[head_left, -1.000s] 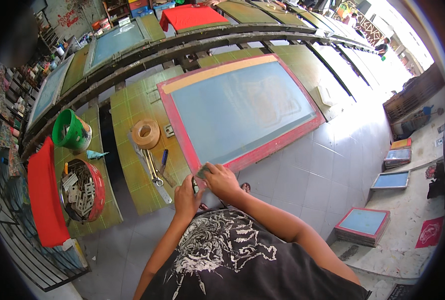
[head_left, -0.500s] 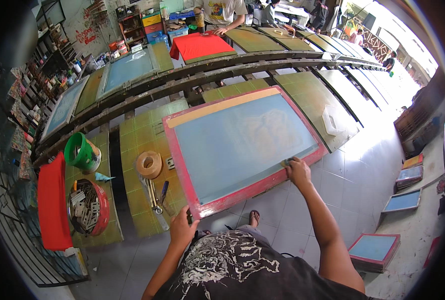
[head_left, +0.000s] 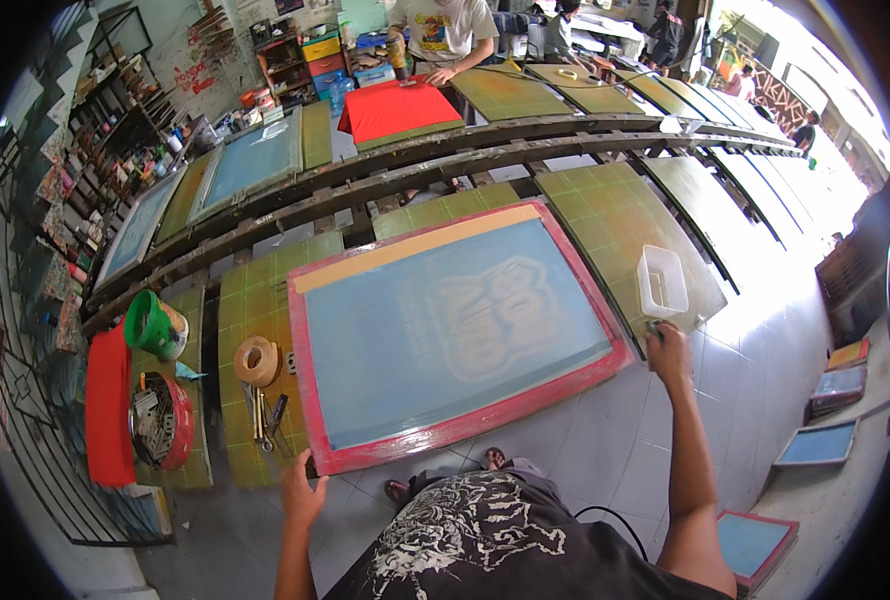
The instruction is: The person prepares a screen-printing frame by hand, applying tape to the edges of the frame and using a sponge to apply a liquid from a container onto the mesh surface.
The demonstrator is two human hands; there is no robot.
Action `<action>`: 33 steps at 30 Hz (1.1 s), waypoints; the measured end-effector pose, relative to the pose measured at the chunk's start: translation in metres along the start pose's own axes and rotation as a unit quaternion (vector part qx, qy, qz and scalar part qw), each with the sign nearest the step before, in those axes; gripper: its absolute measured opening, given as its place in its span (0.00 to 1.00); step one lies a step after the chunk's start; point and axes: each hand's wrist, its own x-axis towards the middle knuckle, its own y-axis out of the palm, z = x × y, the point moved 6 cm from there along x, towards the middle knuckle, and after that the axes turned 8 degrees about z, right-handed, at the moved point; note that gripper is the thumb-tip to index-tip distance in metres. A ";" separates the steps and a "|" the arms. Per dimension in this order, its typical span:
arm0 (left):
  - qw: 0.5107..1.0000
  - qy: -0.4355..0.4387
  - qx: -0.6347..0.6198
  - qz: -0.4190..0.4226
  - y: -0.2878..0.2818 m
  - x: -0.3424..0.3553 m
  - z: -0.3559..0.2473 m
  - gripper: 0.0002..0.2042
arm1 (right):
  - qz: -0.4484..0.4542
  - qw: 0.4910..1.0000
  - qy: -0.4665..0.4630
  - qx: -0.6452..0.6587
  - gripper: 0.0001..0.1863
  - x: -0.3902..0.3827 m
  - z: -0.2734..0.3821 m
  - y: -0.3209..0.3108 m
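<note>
A silk-screen frame [head_left: 395, 452] with red-pink edges lies tilted over the green print boards in front of me. Its blue mesh [head_left: 385, 350] bears a pale blocky design, and a tan strip runs along the far edge. My left hand [head_left: 302, 492] grips the frame's near left corner; a small dark piece shows by the fingers. Beyond the frame's right edge, my right hand [head_left: 671, 355] is closed round a small dark greenish sponge [head_left: 655, 328], mostly hidden by the fingers. Just past that hand, a clear plastic tub [head_left: 662, 282] sits on a board.
Left of the frame are a tape roll [head_left: 256, 360], wrenches [head_left: 262, 418], a green bucket [head_left: 156, 326], a red round tin [head_left: 177, 425] of metal parts and red cloth [head_left: 111, 410]. Dark rails [head_left: 385, 165] cross behind. A co-worker stands at a red shirt [head_left: 402, 110]. More screens [head_left: 755, 545] lean at right.
My right hand has moved off the frame's near edge, rightward to beside the plastic tub, with the sponge. The pale design shows more plainly on the mesh. My left hand stays at the corner.
</note>
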 end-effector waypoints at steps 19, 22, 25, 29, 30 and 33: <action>0.988 -0.074 -0.047 -0.128 -0.014 -0.009 -0.057 0.21 | -0.006 0.996 0.082 0.021 0.21 0.109 -0.088 -0.047; 0.976 -0.018 -0.060 -0.210 -0.064 0.000 -0.083 0.17 | -0.006 0.998 0.067 0.015 0.21 0.113 -0.087 -0.047; 0.965 0.018 -0.051 -0.255 -0.109 0.010 -0.108 0.16 | 0.012 0.998 0.054 0.021 0.21 0.116 -0.087 -0.043; 0.966 0.046 -0.022 -0.252 -0.129 0.014 -0.137 0.14 | 0.049 0.997 0.048 0.029 0.21 0.118 -0.088 -0.039; 0.969 0.044 -0.019 -0.242 -0.127 0.014 -0.141 0.14 | 0.055 0.997 0.051 0.022 0.21 0.119 -0.089 -0.038; 0.977 0.035 -0.014 -0.209 -0.115 0.014 -0.147 0.11 | 0.066 0.996 0.061 0.025 0.24 0.122 -0.095 -0.037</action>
